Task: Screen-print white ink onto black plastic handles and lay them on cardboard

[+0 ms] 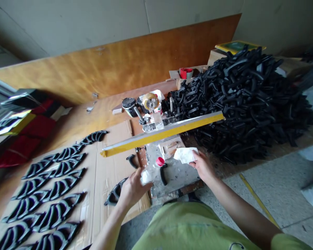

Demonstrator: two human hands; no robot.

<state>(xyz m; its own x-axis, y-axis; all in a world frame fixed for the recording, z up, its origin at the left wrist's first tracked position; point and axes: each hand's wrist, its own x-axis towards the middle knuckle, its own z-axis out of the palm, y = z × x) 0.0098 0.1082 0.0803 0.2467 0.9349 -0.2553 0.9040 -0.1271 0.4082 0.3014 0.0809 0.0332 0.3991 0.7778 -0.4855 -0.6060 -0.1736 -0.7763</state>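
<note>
Right now I see the left hand's (pixel 134 187) fingers around a clear bottle (pixel 147 176), its red cap (pixel 160 161) angled toward the right hand (pixel 202 166), whose fingers pinch a white wipe (pixel 184 155); between them, nearer the left, lies a black curved part (pixel 163 175), long axis pointing away from me.

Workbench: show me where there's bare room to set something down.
Bare cardboard lies between the rows of black fan-shaped parts and the single part beside the left hand. The wooden tabletop is mostly bare between those rows and the upright board. The right is crowded with a heap of black pieces.
</note>
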